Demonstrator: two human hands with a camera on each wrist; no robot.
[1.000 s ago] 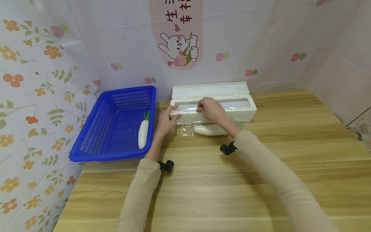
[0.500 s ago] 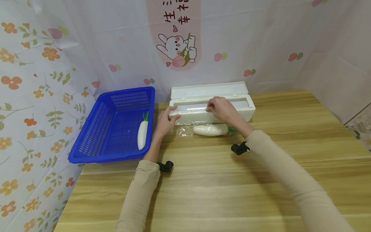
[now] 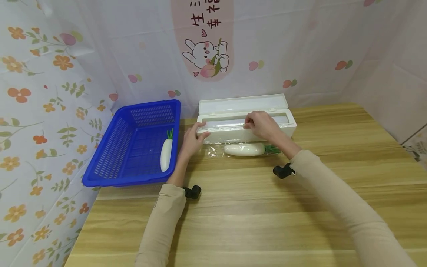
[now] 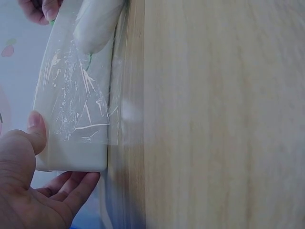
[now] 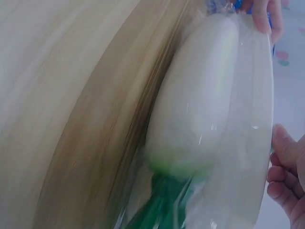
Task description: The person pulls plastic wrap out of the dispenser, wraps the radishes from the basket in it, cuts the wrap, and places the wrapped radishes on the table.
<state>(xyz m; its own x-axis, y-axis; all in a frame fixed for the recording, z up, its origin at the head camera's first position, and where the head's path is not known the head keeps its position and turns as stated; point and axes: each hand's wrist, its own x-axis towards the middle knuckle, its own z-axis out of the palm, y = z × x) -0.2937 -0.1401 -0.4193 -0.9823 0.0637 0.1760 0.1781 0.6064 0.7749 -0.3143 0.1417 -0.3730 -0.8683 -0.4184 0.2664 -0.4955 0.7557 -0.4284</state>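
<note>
A long white cling film box (image 3: 267,134) stands at the back of the table, its lid (image 3: 241,104) tipped back and a film roll (image 3: 220,123) inside. My left hand (image 3: 192,140) grips the box's left end, thumb on the front rim and fingers round the end. My right hand (image 3: 261,126) pinches at the front rim, right of the middle; a tiny green bit of what looks like the slide cutter (image 4: 52,22) shows by its thumb. Clear film (image 4: 90,109) hangs over the front, covering a white radish (image 3: 245,150) with green leaves (image 3: 271,149) lying before the box.
To the left stands a blue plastic basket (image 3: 126,183) with a second white radish (image 3: 166,155) along its right wall. A patterned cloth (image 3: 267,48) hangs close behind the box. The wooden table (image 3: 240,215) extends toward the front and right.
My right hand has slid to the right along the box's front rim, uncovering the radish's leaves. My left hand keeps its hold on the box's left end.
</note>
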